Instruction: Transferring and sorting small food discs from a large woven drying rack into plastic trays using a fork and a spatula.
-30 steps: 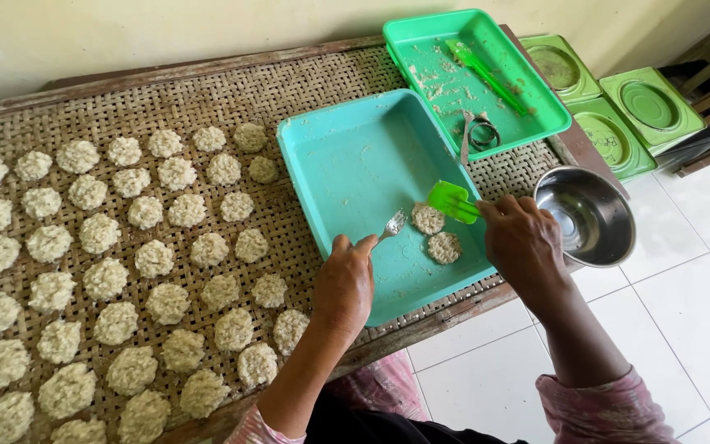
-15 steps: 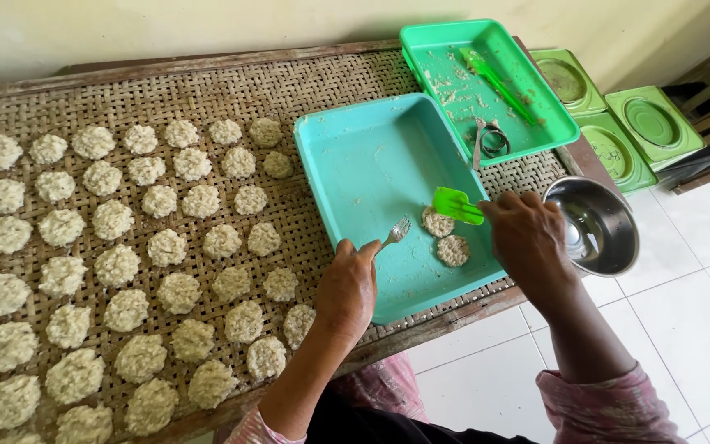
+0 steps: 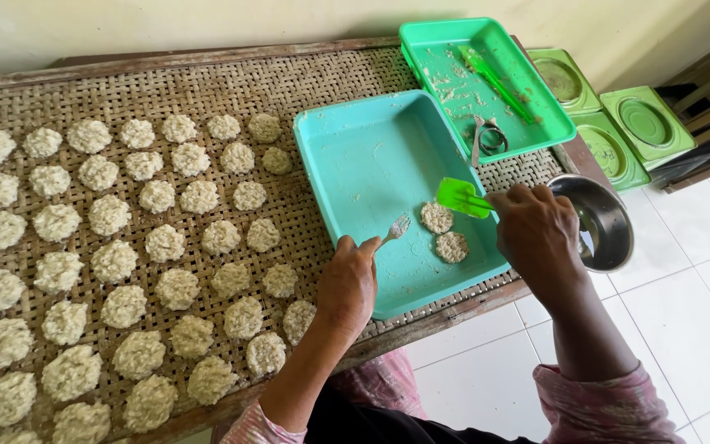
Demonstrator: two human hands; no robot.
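Both hands work over the shallow turquoise plastic tray (image 3: 371,164). My left hand (image 3: 347,284) is closed around a small metal fork (image 3: 396,228), whose handle is hidden inside the fist; only the tines show, pointing up and to the right over the tray floor. My right hand (image 3: 536,230) is clenched on a bright green plastic spatula (image 3: 460,197), its flat blade sticking out to the left of the knuckles while the handle is swallowed by the fingers. Between the two hands, just below the spatula blade, lie two round pale rice patties (image 3: 444,233), touching or nearly touching each other on the tray floor; I cannot tell which.

Left of my left hand, a woven brown bamboo mat (image 3: 289,90) carries rows of the same pale patties (image 3: 125,263), the nearest ones just beside my left wrist; the rows are cut off at the left and bottom edges. Right of my right hand, partly hidden behind it, sits a round steel bowl (image 3: 610,222), with something pale inside that I cannot make out well. Beyond my right hand lies a brighter green plastic tray (image 3: 429,41) smeared with crumbs, holding a long green utensil (image 3: 495,78) and what looks like a small metal ring cutter (image 3: 489,136). Further right, three green square lids (image 3: 626,131) lie together.
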